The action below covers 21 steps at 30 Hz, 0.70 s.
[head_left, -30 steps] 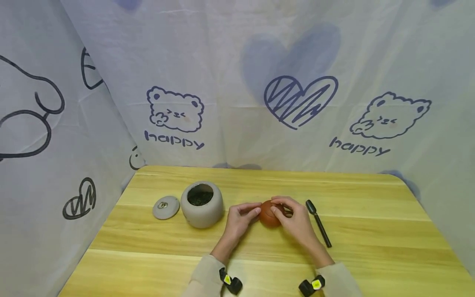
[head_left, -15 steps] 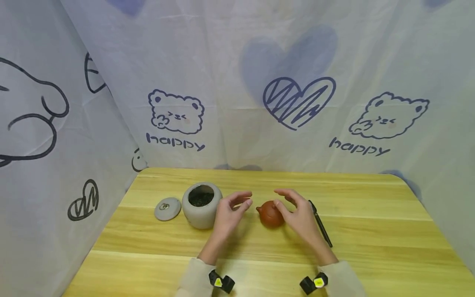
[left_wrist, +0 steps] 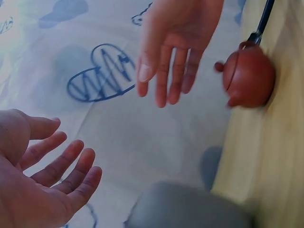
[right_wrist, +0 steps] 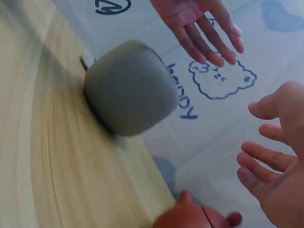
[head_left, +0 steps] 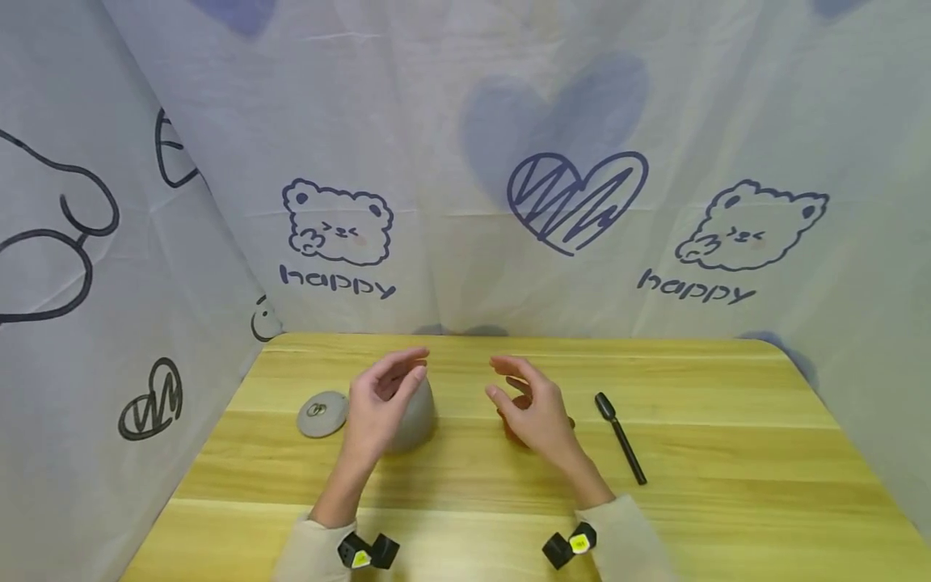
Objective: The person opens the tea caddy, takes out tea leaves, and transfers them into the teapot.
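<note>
My left hand (head_left: 380,408) hovers over the grey jar (head_left: 418,419), its fingers loosely bent with nothing between them. It hides the jar's mouth in the head view. My right hand (head_left: 537,412) hangs above the small red-brown clay teapot (head_left: 512,430), also holding nothing. Most of the teapot is covered by that hand in the head view. In the left wrist view the teapot (left_wrist: 251,78) stands on the table with its knobbed lid on, apart from both hands. The right wrist view shows the jar (right_wrist: 130,88) standing away from the fingers.
A round grey lid (head_left: 322,414) with a ring-like mark lies left of the jar. On the right lies a slim black scoop (head_left: 621,439). The wooden table (head_left: 713,453) ends at a patterned cloth (head_left: 451,226) behind and at the left.
Both hands have let go of the teapot and lifted off it. The left hand has moved left over the jar. The right hand has shifted left above the teapot, which stays in place.
</note>
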Each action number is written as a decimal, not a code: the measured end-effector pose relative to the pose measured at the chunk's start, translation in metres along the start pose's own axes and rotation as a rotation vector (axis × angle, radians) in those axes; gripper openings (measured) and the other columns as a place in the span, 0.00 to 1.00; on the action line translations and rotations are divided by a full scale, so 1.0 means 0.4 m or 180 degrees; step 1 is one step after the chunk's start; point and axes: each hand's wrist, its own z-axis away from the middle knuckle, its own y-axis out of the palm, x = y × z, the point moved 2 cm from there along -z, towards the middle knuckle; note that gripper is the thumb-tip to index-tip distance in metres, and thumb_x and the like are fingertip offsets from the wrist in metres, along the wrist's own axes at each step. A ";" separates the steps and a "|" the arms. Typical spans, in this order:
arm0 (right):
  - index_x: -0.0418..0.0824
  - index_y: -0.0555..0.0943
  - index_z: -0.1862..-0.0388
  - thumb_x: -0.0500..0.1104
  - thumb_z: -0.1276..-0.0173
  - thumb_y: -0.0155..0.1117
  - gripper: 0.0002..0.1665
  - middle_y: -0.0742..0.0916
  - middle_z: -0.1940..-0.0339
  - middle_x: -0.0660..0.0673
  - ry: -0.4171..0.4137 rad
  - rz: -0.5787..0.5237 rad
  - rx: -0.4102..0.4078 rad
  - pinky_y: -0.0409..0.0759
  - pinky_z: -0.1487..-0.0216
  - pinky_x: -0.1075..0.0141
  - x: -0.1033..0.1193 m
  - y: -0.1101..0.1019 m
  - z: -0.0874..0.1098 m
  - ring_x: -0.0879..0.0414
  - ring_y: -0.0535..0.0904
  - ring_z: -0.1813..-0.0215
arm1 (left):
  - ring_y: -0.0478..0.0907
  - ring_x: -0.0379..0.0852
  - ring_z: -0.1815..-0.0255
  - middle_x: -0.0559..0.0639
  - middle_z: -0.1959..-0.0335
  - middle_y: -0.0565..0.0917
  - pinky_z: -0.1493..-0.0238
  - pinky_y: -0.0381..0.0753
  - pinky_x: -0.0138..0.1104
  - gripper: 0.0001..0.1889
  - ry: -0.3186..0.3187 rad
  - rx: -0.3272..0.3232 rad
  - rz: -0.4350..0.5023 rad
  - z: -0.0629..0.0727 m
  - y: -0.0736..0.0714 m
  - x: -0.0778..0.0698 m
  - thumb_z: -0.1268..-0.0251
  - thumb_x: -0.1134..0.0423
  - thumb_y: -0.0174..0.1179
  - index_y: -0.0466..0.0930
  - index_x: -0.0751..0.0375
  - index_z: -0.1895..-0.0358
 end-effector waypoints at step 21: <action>0.51 0.66 0.21 0.46 0.33 0.76 0.45 0.71 0.23 0.48 0.0322 -0.0466 0.0647 0.70 0.25 0.51 -0.018 0.209 -0.030 0.48 0.66 0.23 | 0.81 0.41 0.47 0.61 0.44 0.85 0.45 0.80 0.22 0.14 -0.0260 -0.0706 -0.0904 -0.008 -0.269 0.064 0.27 0.69 0.63 0.84 0.69 0.42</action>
